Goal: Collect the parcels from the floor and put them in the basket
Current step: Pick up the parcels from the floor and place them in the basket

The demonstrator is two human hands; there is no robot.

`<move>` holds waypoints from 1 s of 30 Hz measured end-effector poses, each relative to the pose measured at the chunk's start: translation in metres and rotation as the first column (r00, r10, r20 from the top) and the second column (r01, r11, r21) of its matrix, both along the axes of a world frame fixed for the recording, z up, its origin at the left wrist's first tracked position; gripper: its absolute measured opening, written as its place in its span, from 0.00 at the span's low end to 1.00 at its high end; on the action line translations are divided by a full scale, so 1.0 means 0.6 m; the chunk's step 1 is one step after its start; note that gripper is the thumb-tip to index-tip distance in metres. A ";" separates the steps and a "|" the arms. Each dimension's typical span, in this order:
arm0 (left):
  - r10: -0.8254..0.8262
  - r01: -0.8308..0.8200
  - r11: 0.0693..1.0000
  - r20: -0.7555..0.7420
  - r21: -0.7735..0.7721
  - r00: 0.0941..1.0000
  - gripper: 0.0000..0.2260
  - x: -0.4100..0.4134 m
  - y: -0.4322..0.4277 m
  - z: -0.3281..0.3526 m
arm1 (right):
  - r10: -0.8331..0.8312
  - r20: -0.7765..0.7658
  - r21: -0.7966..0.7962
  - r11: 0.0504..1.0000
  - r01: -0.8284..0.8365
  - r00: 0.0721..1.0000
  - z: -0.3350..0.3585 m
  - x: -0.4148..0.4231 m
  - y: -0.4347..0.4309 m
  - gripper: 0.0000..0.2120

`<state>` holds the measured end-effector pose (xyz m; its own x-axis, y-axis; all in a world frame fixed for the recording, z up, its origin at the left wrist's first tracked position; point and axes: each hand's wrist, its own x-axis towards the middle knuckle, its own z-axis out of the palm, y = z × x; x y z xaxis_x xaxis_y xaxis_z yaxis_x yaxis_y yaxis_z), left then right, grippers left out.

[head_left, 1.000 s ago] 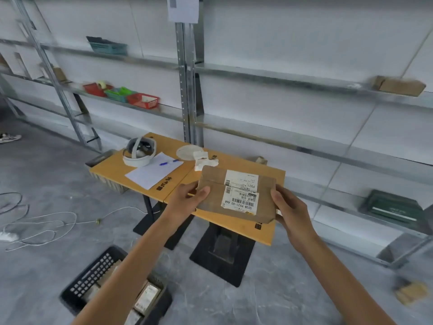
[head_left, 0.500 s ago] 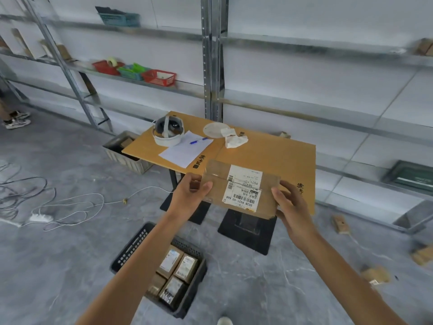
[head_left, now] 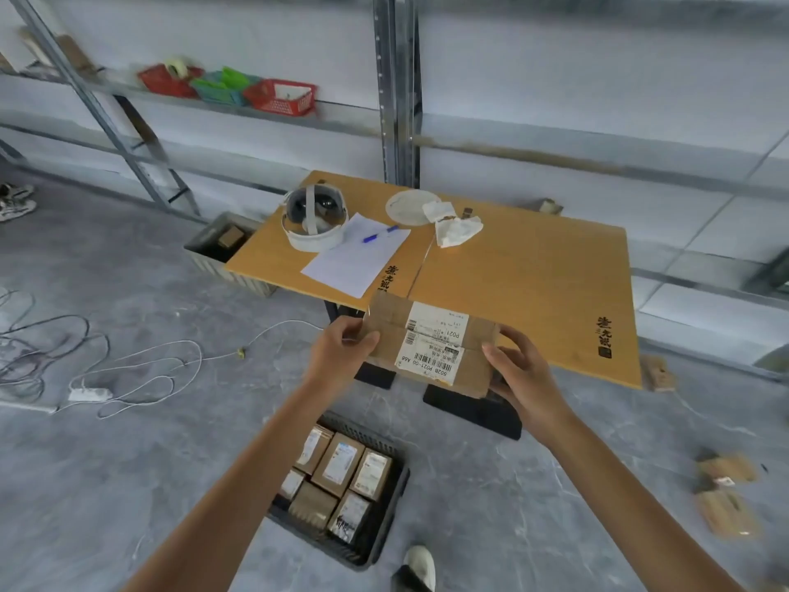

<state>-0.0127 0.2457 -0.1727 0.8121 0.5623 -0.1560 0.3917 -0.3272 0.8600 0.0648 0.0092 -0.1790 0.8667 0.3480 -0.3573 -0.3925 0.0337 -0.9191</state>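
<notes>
Parcel (head_left: pixel 431 343) is up in the air at the middle of the frame, just in front of the near edge of the table (head_left: pixel 533 284), with the label side facing up. Both hands are on it. The left hand (head_left: pixel 341 352) pinches the left short end with the thumb on top, and the right hand (head_left: pixel 521 373) has thumb and fingers curled round the right end. So the grip is closed on the parcel from both sides, arms stretched forward and a bit bent.

What matters here is the black basket (head_left: pixel 395 497), which sits on the floor (head_left: pixel 128 463) at lower middle of the frame. It's pretty much straight below the parcel, a touch to the left, between the two forearms. The left hand looks like the nearer one, and that forearm hides the basket's left side. The parcel's long axis runs left to right, dipping slightly on the right, while the basket runs more top to bottom in the frame. My guess is it needs a turn on the way down.

The basket is already packed with boxes (head_left: pixel 341 463) in rows and I can't spot a free slot, so this one probably goes on top. A few more parcels (head_left: pixel 726 506) lie on the floor at lower right, blurry.
</notes>
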 end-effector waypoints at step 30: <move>-0.468 0.426 0.884 -0.374 -0.194 0.800 0.14 -0.060 0.162 -0.530 | -0.123 -0.184 -0.651 0.759 -0.027 0.975 -0.417 -0.265 0.341 0.30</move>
<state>-0.0489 0.3430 -0.4906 0.8239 0.1171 -0.5546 0.5367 -0.4757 0.6969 -0.0945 0.2141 -0.4293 0.7576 -0.0713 -0.6489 -0.5854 -0.5141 -0.6269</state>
